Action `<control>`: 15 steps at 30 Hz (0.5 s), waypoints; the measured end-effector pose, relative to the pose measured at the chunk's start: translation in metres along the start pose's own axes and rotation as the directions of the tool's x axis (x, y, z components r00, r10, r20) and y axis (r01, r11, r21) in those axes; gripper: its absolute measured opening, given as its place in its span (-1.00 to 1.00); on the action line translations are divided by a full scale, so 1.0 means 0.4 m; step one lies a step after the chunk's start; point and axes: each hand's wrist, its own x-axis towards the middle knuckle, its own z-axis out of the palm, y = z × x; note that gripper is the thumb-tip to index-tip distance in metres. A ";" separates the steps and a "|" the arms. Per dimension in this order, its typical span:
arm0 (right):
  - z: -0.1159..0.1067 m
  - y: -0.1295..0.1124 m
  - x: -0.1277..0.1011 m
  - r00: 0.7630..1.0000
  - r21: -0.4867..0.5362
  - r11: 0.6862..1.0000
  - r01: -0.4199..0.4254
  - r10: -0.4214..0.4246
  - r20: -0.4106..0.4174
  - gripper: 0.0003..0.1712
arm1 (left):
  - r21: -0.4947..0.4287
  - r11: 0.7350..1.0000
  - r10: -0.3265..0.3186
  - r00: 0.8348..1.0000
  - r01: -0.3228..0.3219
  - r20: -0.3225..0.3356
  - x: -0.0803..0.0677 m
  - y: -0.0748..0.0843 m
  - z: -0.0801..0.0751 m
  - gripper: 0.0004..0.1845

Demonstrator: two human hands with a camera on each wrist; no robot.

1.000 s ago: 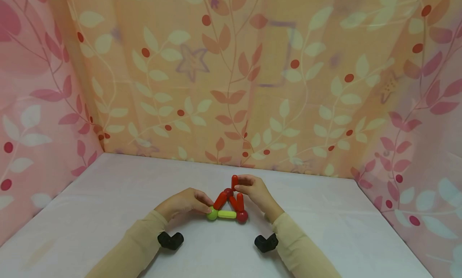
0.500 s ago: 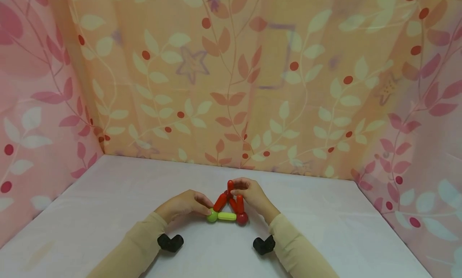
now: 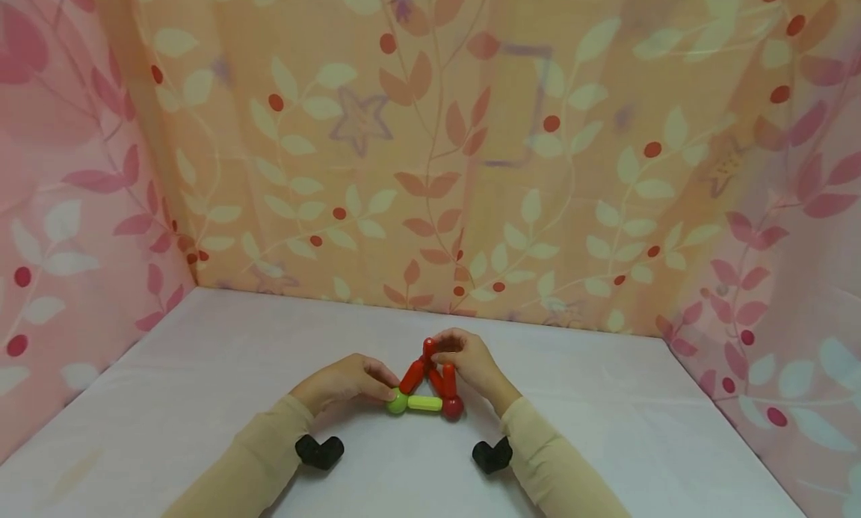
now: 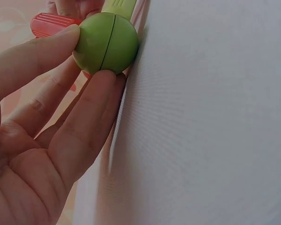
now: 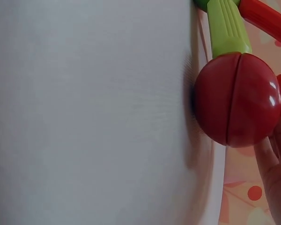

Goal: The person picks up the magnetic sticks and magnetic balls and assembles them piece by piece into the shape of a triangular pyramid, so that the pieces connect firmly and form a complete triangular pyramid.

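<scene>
A triangle of toy building rods and balls stands on the white table. My left hand (image 3: 345, 383) pinches its green ball (image 4: 105, 44) at the front left corner. A light green rod (image 3: 425, 404) joins that ball to a red ball (image 5: 236, 101) at the front right. From the green ball a slanting red rod (image 3: 412, 377) leads to the back corner. Another red rod (image 3: 449, 381) stands upright on the front right ball. At the back corner my right hand (image 3: 473, 362) holds an upright red rod (image 3: 429, 347) over the back ball, which is mostly hidden.
The white-covered table (image 3: 235, 346) surrounds the triangle. A leaf-patterned curtain (image 3: 430, 144) hangs behind it, with pink curtains at both sides. Black wrist-camera mounts (image 3: 319, 452) sit by both sleeves.
My right hand has brought its red rod down and slightly left, onto the back corner over the red ball. My left hand has stayed on the green ball.
</scene>
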 end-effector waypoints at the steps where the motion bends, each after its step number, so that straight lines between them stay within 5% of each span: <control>1: -0.003 -0.001 0.000 1.000 -0.008 1.000 0.001 -0.001 -0.005 -0.77 | 0.000 1.000 0.008 1.000 -0.008 0.003 0.001 0.000 0.000 -0.75; 8: -0.025 -0.009 -0.019 1.000 -0.014 1.000 -0.011 0.011 0.006 -0.74 | 0.021 0.999 0.028 0.999 -0.028 0.016 0.002 0.000 -0.008 -0.76; 15: -0.052 -0.025 -0.071 0.996 0.107 0.991 -0.084 0.088 -0.032 -0.64 | -0.174 0.968 0.148 0.973 -0.179 -0.177 0.014 0.029 -0.026 -0.71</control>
